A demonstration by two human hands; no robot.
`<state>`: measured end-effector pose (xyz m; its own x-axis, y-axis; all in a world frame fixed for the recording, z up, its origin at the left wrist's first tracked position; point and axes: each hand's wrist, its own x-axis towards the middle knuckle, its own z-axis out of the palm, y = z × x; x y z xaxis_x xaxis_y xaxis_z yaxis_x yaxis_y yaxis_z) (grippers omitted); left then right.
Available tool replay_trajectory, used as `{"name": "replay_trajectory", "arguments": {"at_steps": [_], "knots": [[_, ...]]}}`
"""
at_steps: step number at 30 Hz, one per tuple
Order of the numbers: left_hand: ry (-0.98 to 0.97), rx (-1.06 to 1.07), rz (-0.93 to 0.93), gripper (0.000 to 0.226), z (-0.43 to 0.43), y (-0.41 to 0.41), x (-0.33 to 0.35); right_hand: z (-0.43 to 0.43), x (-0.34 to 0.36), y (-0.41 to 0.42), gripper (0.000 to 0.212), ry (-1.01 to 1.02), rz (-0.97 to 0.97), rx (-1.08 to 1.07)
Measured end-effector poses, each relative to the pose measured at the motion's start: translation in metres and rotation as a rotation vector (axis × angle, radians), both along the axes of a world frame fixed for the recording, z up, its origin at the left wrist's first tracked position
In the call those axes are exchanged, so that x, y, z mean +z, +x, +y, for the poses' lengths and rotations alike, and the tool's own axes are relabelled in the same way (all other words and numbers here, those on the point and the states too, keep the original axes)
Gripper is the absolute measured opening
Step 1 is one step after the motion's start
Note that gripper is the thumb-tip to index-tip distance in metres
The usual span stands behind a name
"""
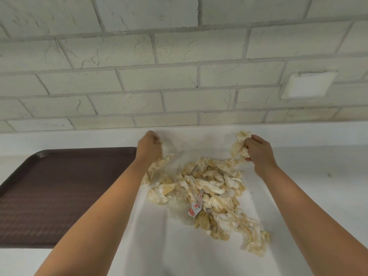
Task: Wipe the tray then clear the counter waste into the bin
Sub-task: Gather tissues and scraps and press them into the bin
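A heap of pale yellow and white waste scraps [213,186] lies on a white sheet [173,246] spread on the counter. A small red and white wrapper [194,209] sits in the heap. My left hand [149,145] is closed at the sheet's far left corner, next to some scraps. My right hand [258,151] is closed on a clump of scraps [240,145] at the far right of the heap. The dark brown tray [59,196] lies flat to the left, partly under my left forearm.
A white brick wall [179,76] rises right behind the counter [328,186]. A white wall plate [307,84] is set in the wall at the right. The bin is not in view.
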<state>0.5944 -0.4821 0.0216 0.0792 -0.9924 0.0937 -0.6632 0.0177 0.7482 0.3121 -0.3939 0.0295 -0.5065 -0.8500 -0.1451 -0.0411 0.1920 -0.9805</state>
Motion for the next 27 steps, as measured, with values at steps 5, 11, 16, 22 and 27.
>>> {"name": "replay_trajectory", "arguments": {"at_steps": [5,11,16,22,27], "knots": [[-0.041,0.102,0.283,0.017,0.009,0.006,0.027,0.012,0.004,0.008,0.047,-0.049,-0.064,-0.04],[-0.08,0.199,0.579,0.014,0.028,0.012,0.054,0.039,0.018,0.006,0.032,0.024,-0.185,-0.156],[-0.08,0.299,0.744,0.027,0.055,0.02,0.097,0.079,0.017,-0.004,0.036,-0.063,-0.342,-0.089],[0.158,0.227,0.98,0.033,0.12,0.018,0.137,0.131,0.015,0.007,0.033,0.041,-0.079,-0.096],[-0.037,0.143,0.734,0.015,0.197,0.0,0.093,0.169,-0.014,0.005,0.025,0.168,0.456,0.091]]}}
